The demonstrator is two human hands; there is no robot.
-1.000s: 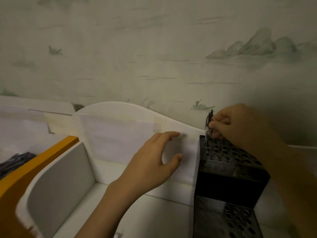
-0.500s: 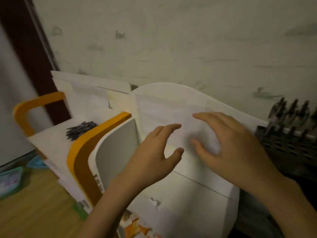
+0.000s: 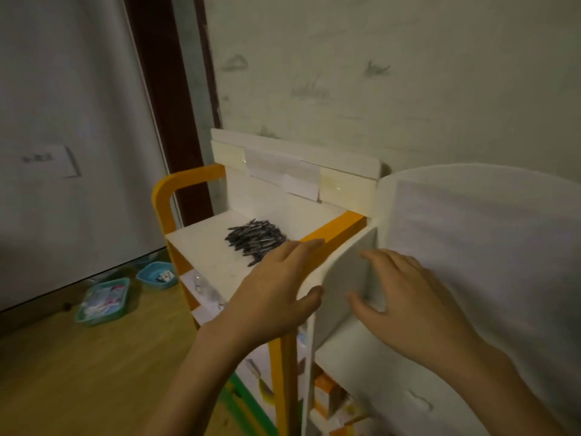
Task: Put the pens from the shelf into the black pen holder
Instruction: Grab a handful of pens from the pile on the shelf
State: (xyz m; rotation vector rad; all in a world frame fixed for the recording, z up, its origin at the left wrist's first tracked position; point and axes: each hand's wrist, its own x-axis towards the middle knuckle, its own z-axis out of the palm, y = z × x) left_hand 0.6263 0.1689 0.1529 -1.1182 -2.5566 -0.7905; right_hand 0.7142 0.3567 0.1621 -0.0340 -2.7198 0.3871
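Note:
A heap of dark pens (image 3: 256, 241) lies on the top of a white shelf (image 3: 204, 250) with orange side rails. My left hand (image 3: 276, 294) hovers just right of the heap, fingers spread and empty, above the orange rail (image 3: 333, 234). Further right, my right hand (image 3: 408, 297) is also empty, with relaxed fingers, over the white divider panel (image 3: 345, 278) of the neighbouring shelf unit. The black pen holder is out of view.
A curved white back panel (image 3: 487, 234) rises at the right. The wall stands close behind the shelves. A dark door frame (image 3: 166, 105) is at the left. On the wooden floor lie two teal trays (image 3: 103, 300). Lower shelves hold coloured boxes (image 3: 330, 398).
The view has swung left from the black pen holder to the shelf with the pens. My right hand let go of a pen at the holder, and both hands moved left towards the heap.

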